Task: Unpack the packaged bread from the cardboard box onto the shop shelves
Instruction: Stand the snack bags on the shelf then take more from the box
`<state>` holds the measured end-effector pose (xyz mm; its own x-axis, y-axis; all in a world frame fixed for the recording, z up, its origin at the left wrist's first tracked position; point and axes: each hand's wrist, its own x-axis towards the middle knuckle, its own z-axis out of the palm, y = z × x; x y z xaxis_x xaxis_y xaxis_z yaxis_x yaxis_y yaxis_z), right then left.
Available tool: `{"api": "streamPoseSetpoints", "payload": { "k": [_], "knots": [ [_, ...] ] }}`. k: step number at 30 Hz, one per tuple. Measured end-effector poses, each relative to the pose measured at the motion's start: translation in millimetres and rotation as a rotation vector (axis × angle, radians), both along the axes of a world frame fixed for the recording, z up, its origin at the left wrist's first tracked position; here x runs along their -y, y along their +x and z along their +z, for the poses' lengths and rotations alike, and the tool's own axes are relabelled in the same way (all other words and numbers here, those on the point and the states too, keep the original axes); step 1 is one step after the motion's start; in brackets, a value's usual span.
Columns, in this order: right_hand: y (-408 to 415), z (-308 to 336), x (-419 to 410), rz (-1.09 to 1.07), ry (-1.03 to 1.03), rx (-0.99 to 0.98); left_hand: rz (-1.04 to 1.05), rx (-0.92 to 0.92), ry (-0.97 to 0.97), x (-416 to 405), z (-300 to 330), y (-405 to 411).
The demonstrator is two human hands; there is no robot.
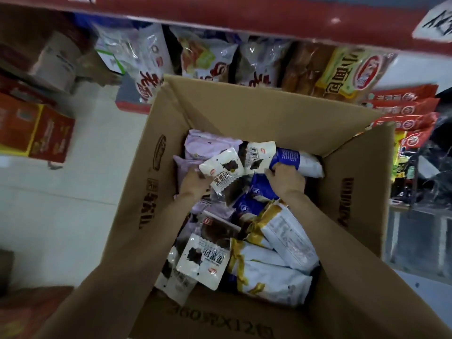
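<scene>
— Nearest the lens: two bare forearms reaching down into an open brown cardboard box (168, 133) on the floor, heaped with packaged bread.

— And the hands?

— Left hand (194, 183) pinching a white packet with a dark bread picture (221, 171); right hand (286, 181) curled round a second white packet (259, 156), beside a blue-and-white bag (297, 160).

— Which way to the shelves?

— Ahead and up: red-edged shop shelf (244, 18) beyond the far flap, already lined with bread bags (342, 74). Packets side by side, each slanting away, left one nearer.
</scene>
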<state>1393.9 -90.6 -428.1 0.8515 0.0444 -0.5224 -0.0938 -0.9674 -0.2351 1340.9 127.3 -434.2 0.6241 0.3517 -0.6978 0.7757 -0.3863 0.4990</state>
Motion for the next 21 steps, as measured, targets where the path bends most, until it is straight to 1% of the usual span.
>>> {"api": "streamPoseSetpoints", "payload": {
  "k": [2, 3, 6, 8, 9, 11, 14, 16, 17, 19, 21],
  "knots": [
    [6, -12, -10, -0.093, 0.008, -0.076, 0.141, 0.024, -0.07, 3, -12, 1],
    [7, -21, -14, -0.177, 0.051, -0.118, 0.164, 0.036, -0.077, 5, -17, 1],
    [9, -39, -19, -0.492, 0.251, -0.175, 0.169, 0.044, -0.105, 14, -23, -4],
    [10, -40, -21, -0.634, 0.336, -0.159, 0.136, 0.033, -0.095, 16, -23, -10],
    [9, -39, -23, -0.669, 0.364, -0.137, 0.117, 0.031, -0.081, 14, -24, -13],
    [1, -28, -31, -0.668, 0.384, -0.052, 0.1, 0.046, -0.094, 10, -24, -18],
    [-18, -11, -36, -0.51, 0.386, 0.16, 0.091, 0.104, -0.109, 7, -22, -23],
    [-27, 1, -31, -0.445, 0.433, 0.298, 0.157, 0.192, -0.114, 8, -4, -24],
    [-29, 9, -28, -0.447, 0.485, 0.334, 0.203, 0.244, -0.126, 10, 11, -24],
    [-34, 30, -21, -0.487, 0.601, 0.314, 0.281, 0.34, -0.14, 8, 35, -23],
    [-41, 54, -14, -0.47, 0.64, 0.295, 0.337, 0.424, -0.159, 3, 54, -24]
  ]
}}
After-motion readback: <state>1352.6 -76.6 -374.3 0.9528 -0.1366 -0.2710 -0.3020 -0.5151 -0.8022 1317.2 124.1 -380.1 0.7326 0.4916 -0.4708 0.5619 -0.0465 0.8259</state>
